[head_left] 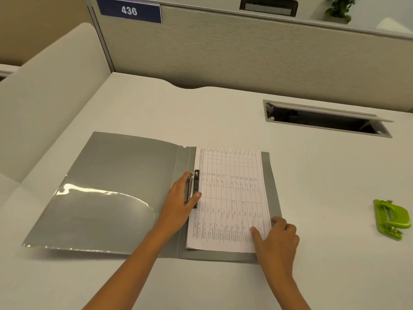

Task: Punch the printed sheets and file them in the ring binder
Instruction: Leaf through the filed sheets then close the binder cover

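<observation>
- Step, by my read: filing. Printed sheets lie on the right cover of the open ring binder, near the desk front edge.
- Left grip is flat, pressing the ring mechanism; right grip pinches the sheets' near-right corner.
- Next, probably: seat the holes, close the rings.
- Sheets' long axis runs front-to-back, binding edge facing left.

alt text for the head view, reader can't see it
An open grey ring binder lies on a white desk with printed sheets on its right side. The left hand rests on the ring mechanism; the right hand holds the sheets' lower right edge. A green hole punch sits further right.
</observation>
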Motion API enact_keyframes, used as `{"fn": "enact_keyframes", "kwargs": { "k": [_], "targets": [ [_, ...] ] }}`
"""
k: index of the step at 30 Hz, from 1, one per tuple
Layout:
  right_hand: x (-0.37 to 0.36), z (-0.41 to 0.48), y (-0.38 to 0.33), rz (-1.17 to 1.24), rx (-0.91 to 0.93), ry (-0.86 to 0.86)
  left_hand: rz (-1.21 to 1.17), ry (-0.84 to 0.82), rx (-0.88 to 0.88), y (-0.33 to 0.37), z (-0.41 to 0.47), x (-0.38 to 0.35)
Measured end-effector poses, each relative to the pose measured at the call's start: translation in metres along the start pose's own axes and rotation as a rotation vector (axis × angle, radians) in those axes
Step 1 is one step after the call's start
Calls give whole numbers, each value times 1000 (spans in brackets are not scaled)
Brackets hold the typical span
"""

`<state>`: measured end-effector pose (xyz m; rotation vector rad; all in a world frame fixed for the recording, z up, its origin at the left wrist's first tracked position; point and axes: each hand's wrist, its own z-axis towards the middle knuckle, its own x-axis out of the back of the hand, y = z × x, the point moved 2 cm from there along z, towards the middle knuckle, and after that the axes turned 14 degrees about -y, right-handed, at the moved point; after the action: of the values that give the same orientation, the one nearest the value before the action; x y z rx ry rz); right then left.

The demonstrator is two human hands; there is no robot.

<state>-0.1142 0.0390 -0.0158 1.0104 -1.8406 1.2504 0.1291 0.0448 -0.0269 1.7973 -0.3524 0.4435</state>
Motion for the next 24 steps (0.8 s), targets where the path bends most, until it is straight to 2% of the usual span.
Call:
{"fn": "enact_keyframes", "kwargs": {
  "k": [8,13,20,24],
  "targets": [
    [9,8,-15,-81,-114,-160,21,8,25,0,1,-4],
    [9,5,-25,-220,-149,-136,21,10,39,1,-1,-4],
    [14,11,-25,-232,-195,-154,12,24,24,2,-4,-4],
    [11,16,-25,-155,-187,-203,13,25,28,2,-4,-4]
  ]
}}
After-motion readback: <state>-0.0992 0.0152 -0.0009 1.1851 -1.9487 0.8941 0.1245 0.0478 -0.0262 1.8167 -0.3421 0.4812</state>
